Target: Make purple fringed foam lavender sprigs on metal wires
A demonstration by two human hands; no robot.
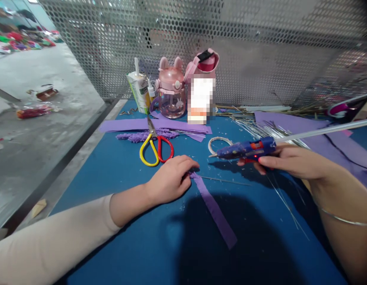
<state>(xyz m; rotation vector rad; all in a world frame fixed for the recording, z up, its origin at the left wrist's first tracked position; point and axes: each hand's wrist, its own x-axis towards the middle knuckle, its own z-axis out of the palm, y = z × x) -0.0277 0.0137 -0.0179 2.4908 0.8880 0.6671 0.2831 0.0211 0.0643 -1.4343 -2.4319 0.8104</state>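
Observation:
My left hand (173,178) rests low over the blue table, its fingers pinched on one end of a purple strip (215,209). The strip's free end lies slanting down to the right. A thin wire (226,181) runs rightward from beside the pinched end. In my right hand (293,162) is a blue glue gun (245,150), held above the table with its nozzle toward the left and a red light on. A long glue stick (326,130) sticks out of its back. Just behind the nozzle lies a white ring (210,146).
Scissors (153,142) with yellow and red handles lie left of centre, by purple strips (127,125). Behind them stand a drink carton (138,93), a pink bottle (171,91) and another pink container (207,67). Wires (266,130) and purple sheets (344,146) are at right, before a perforated panel (127,39).

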